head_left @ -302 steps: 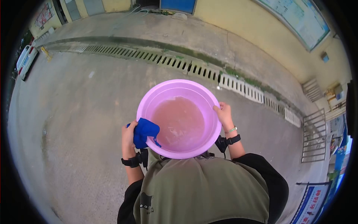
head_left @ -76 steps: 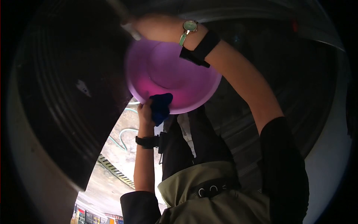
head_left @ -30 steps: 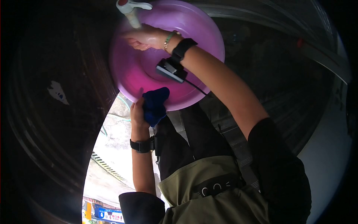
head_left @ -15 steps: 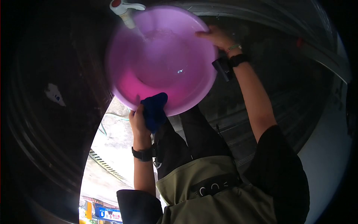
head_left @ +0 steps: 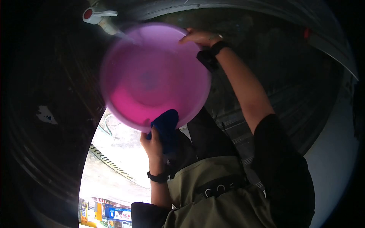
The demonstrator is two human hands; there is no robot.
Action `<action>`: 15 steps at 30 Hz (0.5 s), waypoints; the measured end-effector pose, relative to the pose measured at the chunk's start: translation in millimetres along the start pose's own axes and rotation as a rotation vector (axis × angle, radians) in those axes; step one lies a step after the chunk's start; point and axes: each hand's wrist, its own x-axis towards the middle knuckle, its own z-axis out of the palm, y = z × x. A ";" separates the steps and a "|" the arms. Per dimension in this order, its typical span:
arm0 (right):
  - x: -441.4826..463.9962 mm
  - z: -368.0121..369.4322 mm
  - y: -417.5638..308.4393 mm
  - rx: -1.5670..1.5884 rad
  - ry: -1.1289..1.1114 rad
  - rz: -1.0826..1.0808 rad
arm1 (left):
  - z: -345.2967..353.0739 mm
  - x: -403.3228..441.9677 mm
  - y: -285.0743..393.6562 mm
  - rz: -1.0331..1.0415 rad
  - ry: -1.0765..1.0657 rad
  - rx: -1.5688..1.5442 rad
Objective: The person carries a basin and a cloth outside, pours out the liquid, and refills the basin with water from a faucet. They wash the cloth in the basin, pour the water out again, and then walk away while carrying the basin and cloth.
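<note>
A round pink plastic basin (head_left: 152, 81) is held below a white tap (head_left: 100, 19), and a thin stream of water falls from the spout close to the far inner wall. My right hand (head_left: 200, 37) is closed around the basin's far right rim, thumb over the inside. At the near rim, my left hand (head_left: 153, 146) is closed on both the edge and a dark blue cloth (head_left: 166, 127). The cloth drapes over the rim and hangs down outside it. Some water appears to lie in the basin, though its depth cannot be made out.
Dark surfaces surround the basin. A red-tipped pale bar (head_left: 327, 51) crosses the upper right. On the lower left, bright pavement (head_left: 114, 167) shows a striped line, with blue and yellow signs (head_left: 118, 214) beyond. A white torn patch (head_left: 46, 114) marks the dark left side.
In the view, the basin, my right hand and the tap have shifted left, the basin and right hand also lower. The stream now meets the basin nearer its far rim. Both hands keep their hold.
</note>
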 end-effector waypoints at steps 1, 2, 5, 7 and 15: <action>-7.0 -14.2 4.8 -0.043 0.044 -0.026 | 2.2 7.5 0.2 -0.012 -0.022 -0.025; -16.9 -28.1 2.6 -0.046 0.040 -0.031 | 3.1 18.3 1.4 -0.023 -0.045 -0.051; -58.8 -57.1 -13.4 -0.412 0.235 0.018 | 1.4 60.0 -11.7 -0.082 -0.134 -0.112; -88.4 -73.0 -21.4 -0.563 0.315 -0.121 | 13.6 76.2 -9.5 -0.082 -0.162 -0.115; -172.3 -53.4 -58.7 -0.127 0.587 -0.406 | 60.9 133.4 4.8 0.028 -0.235 0.017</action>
